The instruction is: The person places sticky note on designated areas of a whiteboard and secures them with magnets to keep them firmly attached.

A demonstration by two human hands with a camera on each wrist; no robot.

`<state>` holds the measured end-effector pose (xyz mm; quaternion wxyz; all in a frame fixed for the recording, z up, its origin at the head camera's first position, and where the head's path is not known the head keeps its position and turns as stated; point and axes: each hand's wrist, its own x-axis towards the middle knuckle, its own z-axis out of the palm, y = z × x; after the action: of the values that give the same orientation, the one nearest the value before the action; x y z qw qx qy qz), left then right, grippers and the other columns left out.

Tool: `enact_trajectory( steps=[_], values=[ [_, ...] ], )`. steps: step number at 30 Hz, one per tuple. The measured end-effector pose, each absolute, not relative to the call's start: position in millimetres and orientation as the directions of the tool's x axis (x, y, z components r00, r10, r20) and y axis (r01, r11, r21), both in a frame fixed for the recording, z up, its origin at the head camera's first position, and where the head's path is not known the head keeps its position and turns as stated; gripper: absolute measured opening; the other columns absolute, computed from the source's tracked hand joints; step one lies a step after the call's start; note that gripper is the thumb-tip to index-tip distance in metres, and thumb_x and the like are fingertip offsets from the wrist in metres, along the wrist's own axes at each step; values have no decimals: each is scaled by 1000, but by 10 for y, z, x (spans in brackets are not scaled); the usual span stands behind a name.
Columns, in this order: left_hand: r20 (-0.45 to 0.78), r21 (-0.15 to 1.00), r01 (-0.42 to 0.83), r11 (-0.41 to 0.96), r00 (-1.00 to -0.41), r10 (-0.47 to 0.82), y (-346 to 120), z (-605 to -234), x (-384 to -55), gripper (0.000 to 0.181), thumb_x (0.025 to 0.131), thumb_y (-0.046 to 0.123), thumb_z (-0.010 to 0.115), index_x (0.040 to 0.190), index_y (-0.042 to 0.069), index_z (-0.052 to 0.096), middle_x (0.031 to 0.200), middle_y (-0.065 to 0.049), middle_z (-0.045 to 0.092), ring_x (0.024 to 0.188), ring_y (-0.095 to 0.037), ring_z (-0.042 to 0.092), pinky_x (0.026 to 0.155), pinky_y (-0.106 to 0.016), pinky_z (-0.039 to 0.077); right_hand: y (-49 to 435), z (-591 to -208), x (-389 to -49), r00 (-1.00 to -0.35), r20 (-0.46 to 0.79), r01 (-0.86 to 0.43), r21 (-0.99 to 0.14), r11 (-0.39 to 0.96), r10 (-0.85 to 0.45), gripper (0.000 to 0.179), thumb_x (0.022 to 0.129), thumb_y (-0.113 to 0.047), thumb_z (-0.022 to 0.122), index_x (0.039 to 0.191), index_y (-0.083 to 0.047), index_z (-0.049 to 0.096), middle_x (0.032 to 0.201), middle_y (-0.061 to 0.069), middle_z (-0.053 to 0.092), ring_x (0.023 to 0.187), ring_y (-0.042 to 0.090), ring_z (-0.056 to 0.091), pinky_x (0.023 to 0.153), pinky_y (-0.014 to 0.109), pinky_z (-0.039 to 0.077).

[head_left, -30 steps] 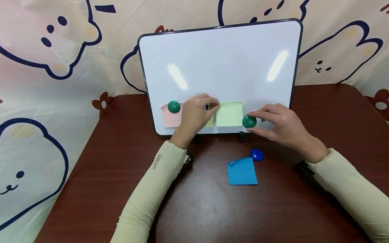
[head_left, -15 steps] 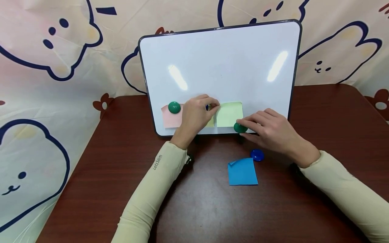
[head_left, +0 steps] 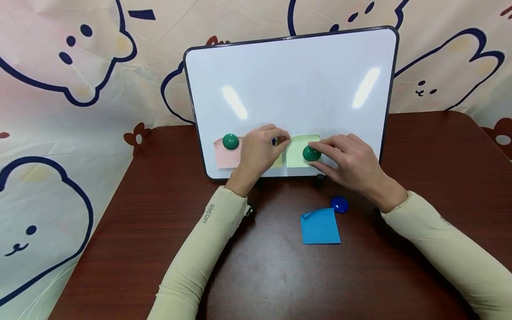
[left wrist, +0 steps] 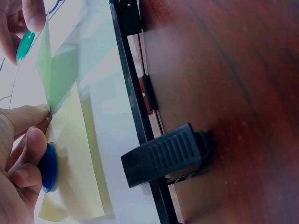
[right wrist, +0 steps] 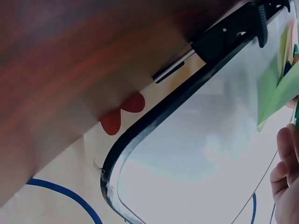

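My left hand [head_left: 260, 151] pinches the upper left corner of a light green sticky note [head_left: 295, 155] against the lower part of a whiteboard [head_left: 296, 84]. In the left wrist view that note stands out from the board at an angle. Between thumb and fingers, my right hand [head_left: 356, 162] holds a round green magnet [head_left: 311, 154], which overlaps the note's right half in the head view. Under my left hand, a blue magnet [left wrist: 48, 169] sits on a yellow sticky note [left wrist: 74, 172], mostly hidden from the head view. To the left, another green magnet [head_left: 230, 142] sits on a pink note [head_left: 228, 159].
On the dark wooden table [head_left: 272, 275] lie a blue sticky note [head_left: 320, 227] with a folded corner and a loose blue magnet [head_left: 339, 204]. Black stand feet [left wrist: 163, 156] hold the board's lower edge. A cartoon-printed cloth [head_left: 48, 124] hangs behind.
My right hand has carried the green magnet leftward from beside the light green note, dipping to its lower corner, then rising in front of it. My left hand has stayed in place.
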<state>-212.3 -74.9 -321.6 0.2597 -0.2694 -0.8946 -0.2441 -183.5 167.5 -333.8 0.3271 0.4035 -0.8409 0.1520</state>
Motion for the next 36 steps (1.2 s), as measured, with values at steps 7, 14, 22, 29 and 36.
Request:
enact_trajectory(
  steps=[7, 14, 22, 29, 36],
  values=[
    [599, 291, 614, 734, -715, 360, -757, -3215, -2131, 9, 90, 21, 75, 93, 14, 79, 87, 0, 74, 77, -13, 67, 66, -27, 52, 1642, -3347, -1904, -486, 685, -764, -32, 645, -542, 55, 74, -27, 88, 123, -10, 70, 101, 14, 71, 84, 29, 66, 71, 42, 55],
    [597, 284, 610, 740, -716, 362, -761, -3207, -2136, 9, 90, 21, 74, 94, 14, 79, 87, 0, 74, 78, -13, 67, 66, -27, 52, 1606, -3347, -1954, -502, 697, -761, -75, 644, -512, 55, 74, -26, 88, 124, -11, 70, 100, 15, 71, 82, 29, 65, 70, 44, 54],
    [591, 292, 607, 739, -722, 359, -760, -3213, -2132, 9, 90, 21, 75, 94, 14, 79, 86, 0, 74, 77, -12, 67, 66, -26, 52, 1626, -3305, -2003, -515, 688, -737, -52, 674, -511, 54, 75, -26, 87, 124, -10, 70, 102, 15, 71, 88, 31, 66, 75, 47, 55],
    [596, 290, 607, 740, -719, 357, -765, -3212, -2129, 8, 90, 21, 75, 93, 14, 79, 86, 0, 74, 77, -12, 67, 66, -26, 52, 1605, -3303, -2051, -523, 681, -743, -69, 666, -513, 53, 77, -28, 86, 124, -11, 70, 107, 15, 71, 96, 31, 66, 82, 49, 55],
    [591, 298, 606, 737, -724, 357, -751, -3217, -2135, 8, 90, 21, 75, 93, 14, 79, 86, 0, 74, 76, -12, 67, 65, -27, 52, 1562, -3306, -2085, -526, 671, -742, -62, 667, -523, 53, 78, -29, 85, 125, -11, 70, 112, 13, 70, 100, 30, 65, 85, 49, 54]
  ],
)
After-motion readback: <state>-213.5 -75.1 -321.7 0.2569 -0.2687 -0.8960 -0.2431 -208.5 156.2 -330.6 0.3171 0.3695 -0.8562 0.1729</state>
